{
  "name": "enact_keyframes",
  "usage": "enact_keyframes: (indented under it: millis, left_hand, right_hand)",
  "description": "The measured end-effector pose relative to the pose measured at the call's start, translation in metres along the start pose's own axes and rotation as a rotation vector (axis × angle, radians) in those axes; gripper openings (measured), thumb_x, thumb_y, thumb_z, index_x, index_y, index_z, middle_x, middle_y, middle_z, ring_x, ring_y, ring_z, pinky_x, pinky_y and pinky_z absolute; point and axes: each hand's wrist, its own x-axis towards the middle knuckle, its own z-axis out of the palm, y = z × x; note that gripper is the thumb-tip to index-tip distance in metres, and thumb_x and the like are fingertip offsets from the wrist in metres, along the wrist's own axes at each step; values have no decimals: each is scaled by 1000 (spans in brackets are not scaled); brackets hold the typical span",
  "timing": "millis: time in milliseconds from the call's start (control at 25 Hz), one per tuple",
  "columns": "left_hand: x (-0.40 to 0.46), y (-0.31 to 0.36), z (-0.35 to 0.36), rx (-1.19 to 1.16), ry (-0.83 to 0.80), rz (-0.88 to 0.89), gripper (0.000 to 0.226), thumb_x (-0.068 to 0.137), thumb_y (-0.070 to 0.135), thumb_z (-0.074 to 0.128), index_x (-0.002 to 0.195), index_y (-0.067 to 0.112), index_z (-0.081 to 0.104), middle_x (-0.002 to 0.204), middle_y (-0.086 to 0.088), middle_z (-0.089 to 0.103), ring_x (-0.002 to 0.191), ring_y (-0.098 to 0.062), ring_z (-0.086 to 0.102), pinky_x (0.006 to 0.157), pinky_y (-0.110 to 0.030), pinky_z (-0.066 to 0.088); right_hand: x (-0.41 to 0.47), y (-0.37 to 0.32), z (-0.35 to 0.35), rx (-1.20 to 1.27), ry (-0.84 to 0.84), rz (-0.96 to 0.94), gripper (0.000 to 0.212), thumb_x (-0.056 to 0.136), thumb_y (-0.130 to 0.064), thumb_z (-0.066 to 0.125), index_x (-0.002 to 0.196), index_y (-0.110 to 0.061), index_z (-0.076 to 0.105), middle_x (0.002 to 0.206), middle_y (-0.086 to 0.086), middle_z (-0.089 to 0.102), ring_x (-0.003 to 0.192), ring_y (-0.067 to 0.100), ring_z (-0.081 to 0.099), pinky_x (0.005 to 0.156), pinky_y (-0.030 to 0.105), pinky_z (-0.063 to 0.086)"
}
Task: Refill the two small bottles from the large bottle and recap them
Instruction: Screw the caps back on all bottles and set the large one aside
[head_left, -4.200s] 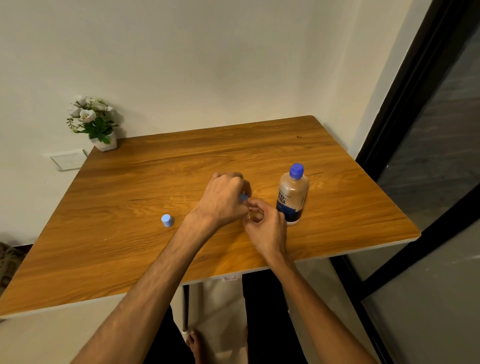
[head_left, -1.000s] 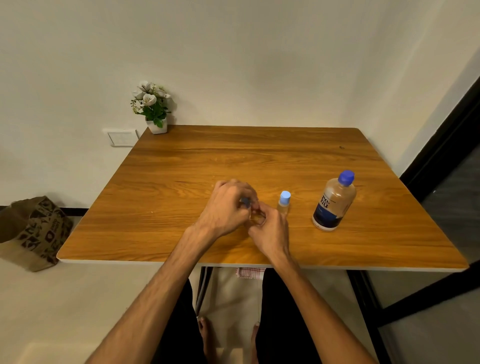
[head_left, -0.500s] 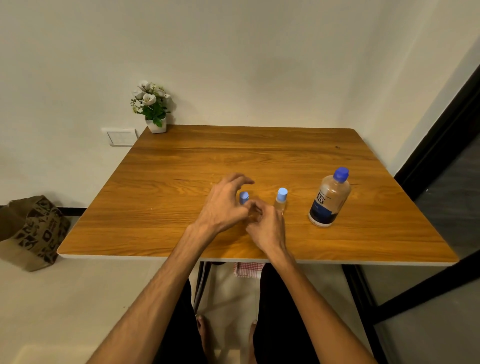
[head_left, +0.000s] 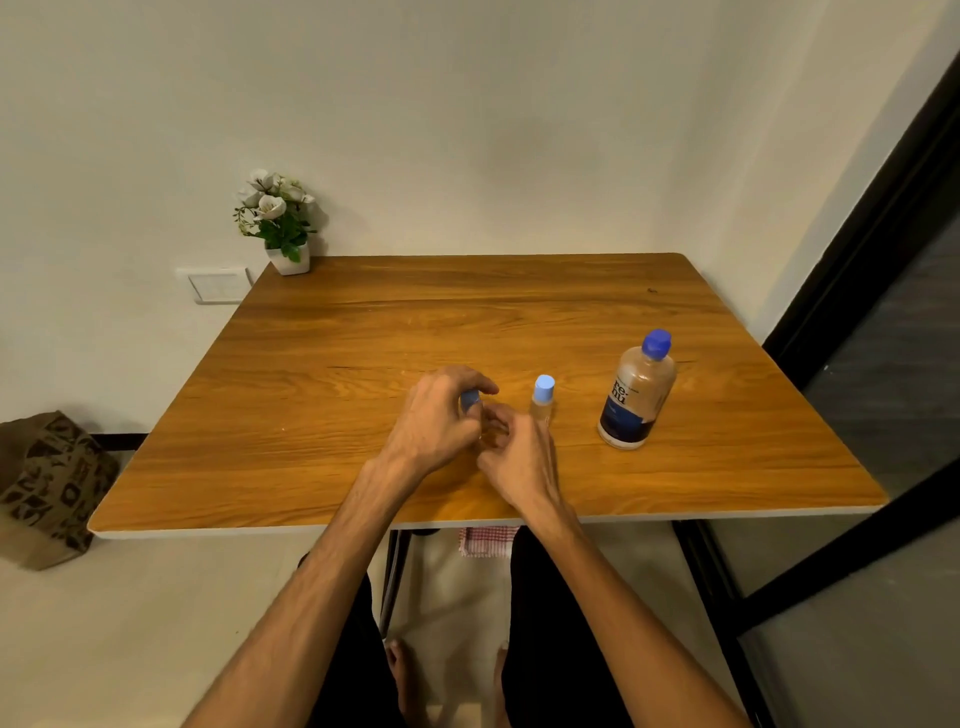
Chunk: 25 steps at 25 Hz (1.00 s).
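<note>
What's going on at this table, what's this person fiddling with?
A person at a wooden table is putting the cap back on a small bottle. The left hand grips the light blue cap, and the right hand holds the bottle below, which is mostly hidden by the fingers. A second small bottle stands capped just to the right. The large bottle stands farther right, blue cap on, untouched.
</note>
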Motion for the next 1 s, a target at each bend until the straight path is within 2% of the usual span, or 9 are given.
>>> enact_keyframes:
  millis: [120,200,280,400,520,600,680,800,1000]
  left_hand:
    - [-5,8,2,-11,101,6,37,82,21,69,118,21,76,127,1,72,123,-17,62,104,-33,47]
    - [-6,25,6,-74,241,63,34,82,21,71,115,18,77,121,1,73,116,-17,64,99,-30,48]
    - [-4,53,18,-158,320,146,32,81,15,72,112,14,77,113,0,75,107,-17,68,94,-29,52]
    - [5,95,50,-259,224,124,47,79,14,73,126,11,69,122,-1,72,111,-16,67,94,-34,57]
    - [24,115,81,-251,91,-33,74,79,24,77,148,13,52,144,-4,61,130,-19,60,105,-39,55]
    - [37,119,96,-284,31,-112,80,79,28,81,150,13,48,146,-5,60,132,-22,59,108,-41,53]
    - [47,120,105,-294,28,-163,76,77,35,83,143,13,53,137,-6,66,125,-25,64,103,-43,54]
    - [58,118,111,-277,50,-176,65,74,40,85,128,14,60,118,-5,73,109,-28,70,91,-46,57]
    - [87,109,73,-301,150,-117,71,76,42,87,135,14,60,119,-2,72,101,-16,68,88,-37,61]
  right_hand:
    - [-17,-2,-20,58,74,31,43,85,-31,84,125,-35,71,100,-13,80,80,3,75,74,32,65]
    - [-33,0,-44,138,262,13,36,87,-29,86,121,-26,76,103,-15,79,77,2,74,68,26,64]
    - [-46,5,-74,186,502,-23,19,89,-19,85,106,-19,79,93,-10,79,73,6,73,64,27,62]
    - [-44,24,-113,205,683,52,31,84,-11,85,113,-17,75,100,-9,77,81,6,71,65,30,61]
    - [-24,51,-132,98,546,179,75,74,-28,91,142,-25,59,127,-11,67,109,7,65,79,32,61]
    - [-14,62,-133,97,442,211,84,70,-39,85,147,-29,53,131,-6,70,115,12,67,89,39,61]
    - [-9,64,-132,111,376,227,77,74,-33,81,146,-29,54,128,-3,74,107,16,72,90,41,62]
    - [-2,64,-133,68,374,189,51,83,-20,76,132,-24,64,108,-3,79,81,15,75,78,44,63]
    - [41,38,-139,116,335,86,56,79,-16,84,130,-33,66,105,-10,79,82,18,78,75,46,65]
